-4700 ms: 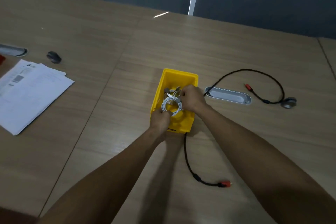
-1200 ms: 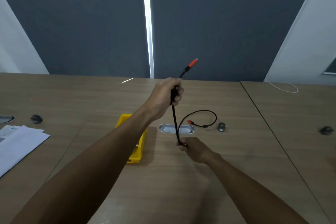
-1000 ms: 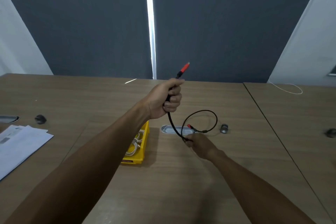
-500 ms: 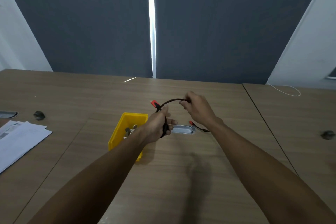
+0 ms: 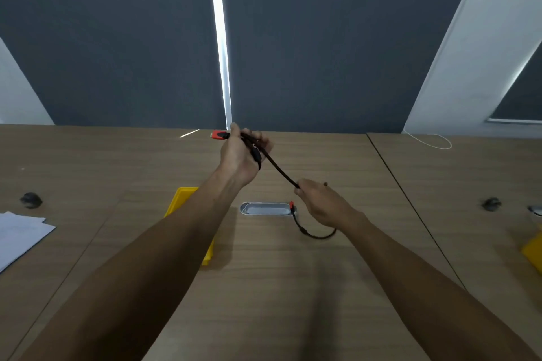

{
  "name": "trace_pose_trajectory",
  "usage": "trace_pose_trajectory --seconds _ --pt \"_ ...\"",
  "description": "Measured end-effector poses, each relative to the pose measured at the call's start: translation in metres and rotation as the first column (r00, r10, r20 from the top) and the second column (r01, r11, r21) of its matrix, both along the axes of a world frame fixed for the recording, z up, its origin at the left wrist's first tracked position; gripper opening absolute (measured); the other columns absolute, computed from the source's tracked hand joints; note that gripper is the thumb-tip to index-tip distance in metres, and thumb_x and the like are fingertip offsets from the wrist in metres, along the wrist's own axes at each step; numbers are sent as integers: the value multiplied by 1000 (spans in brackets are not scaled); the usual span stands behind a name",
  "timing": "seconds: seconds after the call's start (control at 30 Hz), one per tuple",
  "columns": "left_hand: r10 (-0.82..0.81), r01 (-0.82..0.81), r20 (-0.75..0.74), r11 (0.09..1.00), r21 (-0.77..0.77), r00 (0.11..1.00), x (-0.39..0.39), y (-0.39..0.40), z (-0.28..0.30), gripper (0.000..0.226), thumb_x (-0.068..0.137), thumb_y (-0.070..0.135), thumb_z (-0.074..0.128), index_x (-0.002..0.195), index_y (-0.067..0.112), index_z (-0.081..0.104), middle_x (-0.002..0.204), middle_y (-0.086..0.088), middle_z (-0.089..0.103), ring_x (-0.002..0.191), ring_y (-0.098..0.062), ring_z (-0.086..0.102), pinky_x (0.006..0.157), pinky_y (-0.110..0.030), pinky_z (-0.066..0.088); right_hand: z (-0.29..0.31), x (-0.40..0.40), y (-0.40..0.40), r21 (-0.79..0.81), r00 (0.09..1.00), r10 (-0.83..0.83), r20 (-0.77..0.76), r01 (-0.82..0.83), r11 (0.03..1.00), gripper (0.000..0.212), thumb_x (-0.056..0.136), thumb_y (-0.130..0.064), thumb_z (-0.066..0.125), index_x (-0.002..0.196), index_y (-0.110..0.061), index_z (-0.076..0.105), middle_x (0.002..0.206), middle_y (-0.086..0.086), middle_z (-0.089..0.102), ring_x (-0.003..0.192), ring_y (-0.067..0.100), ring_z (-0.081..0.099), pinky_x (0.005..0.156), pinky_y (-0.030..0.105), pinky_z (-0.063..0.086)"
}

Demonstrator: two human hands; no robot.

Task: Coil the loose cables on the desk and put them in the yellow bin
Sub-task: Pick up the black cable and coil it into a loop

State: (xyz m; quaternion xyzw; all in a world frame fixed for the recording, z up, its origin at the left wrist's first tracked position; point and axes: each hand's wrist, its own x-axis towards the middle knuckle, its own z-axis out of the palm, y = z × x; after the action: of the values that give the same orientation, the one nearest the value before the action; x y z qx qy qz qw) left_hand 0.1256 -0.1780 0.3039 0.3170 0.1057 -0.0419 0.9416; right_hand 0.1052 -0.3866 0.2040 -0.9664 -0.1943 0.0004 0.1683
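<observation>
A black cable [image 5: 280, 170] with red plugs is stretched between both hands above the desk. My left hand [image 5: 242, 154] is raised and grips a loop of it, one red plug [image 5: 218, 135] sticking out to the left. My right hand [image 5: 321, 204] pinches the cable lower to the right. Its free end curves along the desk to the second red plug [image 5: 291, 204]. The yellow bin [image 5: 180, 199] stands under my left forearm, mostly hidden; its contents cannot be seen.
A silver oval cable port [image 5: 265, 209] sits in the desk [image 5: 278, 287] between my arms. White papers [image 5: 17, 234] and a dark grommet [image 5: 30, 200] lie at the left. Another grommet [image 5: 491, 204] and a yellow object [image 5: 535, 249] are at the right, a white cord [image 5: 434, 142] far back.
My left hand has risen and moved away with the looped cable. My right hand has slid down the cable toward the right, pulling the stretch between the hands taut.
</observation>
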Motion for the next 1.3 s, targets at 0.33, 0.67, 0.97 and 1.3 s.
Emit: trace_pose_trajectory --seconds 0.33,0.67,0.97,1.3 --pt "-341 324 0 893 312 940 -16 25 8 51 100 32 49 55 26 27 45 8 22 34 -8 18 33 -20 11 -37 -9 -27 -407 987 -151 -58 115 906 31 112 -33 40 117 -10 61 113 16 70 107 38 66 83 42 45" --pt "-495 483 -214 515 708 842 -39 41 -17 37 99 29 47 64 18 53 52 6 30 38 -9 23 38 -22 15 18 18 5 406 940 -268 -212 334 851 28 101 -29 67 89 -5 57 80 14 73 55 21 75 55 35 54" --pt "-292 362 -226 600 713 929 -26 38 -42 56 105 55 41 124 8 64 83 -5 64 52 -10 41 52 -26 35 68 14 32 509 986 -169 12 139 850 42 98 -40 70 88 -3 53 77 11 70 53 24 64 50 27 50" --pt "-144 175 -109 909 378 984 -5 0 -19 56 107 48 41 111 0 71 78 0 74 59 -8 59 51 -21 38 87 4 13 339 943 -43 329 -76 938 17 97 -22 70 92 -20 54 83 -10 59 75 15 55 67 37 49"
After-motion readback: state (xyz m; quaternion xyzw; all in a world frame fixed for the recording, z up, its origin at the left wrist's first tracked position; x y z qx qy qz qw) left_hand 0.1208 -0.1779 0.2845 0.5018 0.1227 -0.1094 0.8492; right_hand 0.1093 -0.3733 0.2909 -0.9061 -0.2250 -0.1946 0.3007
